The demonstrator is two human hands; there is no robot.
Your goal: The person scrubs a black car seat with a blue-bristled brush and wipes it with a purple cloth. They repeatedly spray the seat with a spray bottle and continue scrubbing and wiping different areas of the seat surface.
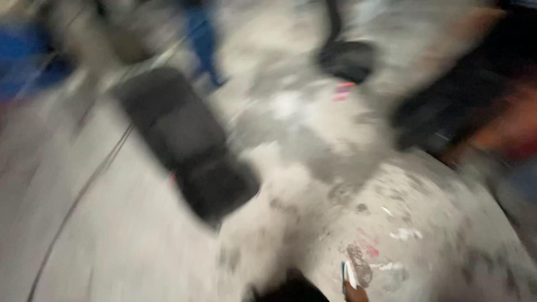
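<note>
Blur from camera motion covers the whole head view; outlines are soft throughout.

Upper left of the frame: blue smeared shape (pixel 22 59), kind not readable.

Left side, running from upper centre down to the bottom edge: thin dark cable (pixel 78 196) lying on the pale grey stained concrete floor (pixel 140 240).

Left of centre: long dark grey oblong object (pixel 184 142), lying slanted on the floor, its lower end near the frame's middle.

Upper centre: small black rounded object (pixel 347 60), with a pink-red strip (pixel 342 91) just below it.

Right edge: dark mass with reddish patches (pixel 475 117), too smeared to identify.

Bottom centre: dark shape (pixel 291 292) at the edge, and just right of it a small white-and-blue item (pixel 349 274).

Hands: neither hand can be made out, so the state of either grip cannot be told.
</note>
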